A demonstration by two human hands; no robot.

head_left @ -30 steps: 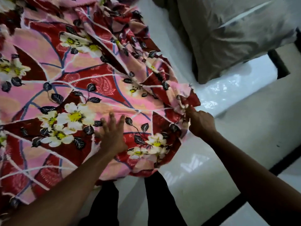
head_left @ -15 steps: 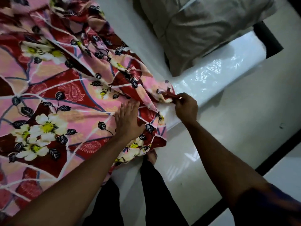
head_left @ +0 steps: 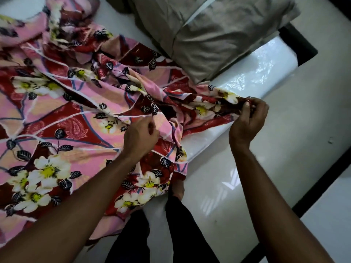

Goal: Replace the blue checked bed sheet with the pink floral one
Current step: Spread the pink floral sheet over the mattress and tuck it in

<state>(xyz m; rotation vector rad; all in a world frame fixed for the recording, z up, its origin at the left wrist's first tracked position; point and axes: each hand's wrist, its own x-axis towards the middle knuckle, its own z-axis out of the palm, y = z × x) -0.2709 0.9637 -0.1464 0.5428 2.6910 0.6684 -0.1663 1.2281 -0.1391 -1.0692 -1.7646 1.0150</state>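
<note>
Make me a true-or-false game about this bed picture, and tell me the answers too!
1. The right hand pinches an edge of the pink floral sheet. True.
2. The left hand lies flat and open on the sheet. False: its fingers are curled round a fold of it.
3. A plain grey-brown pillow lies on the mattress. True.
4. The sheet covers the whole mattress. False: the shiny white corner beside the pillow is bare, and the sheet lies bunched and wrinkled.
</note>
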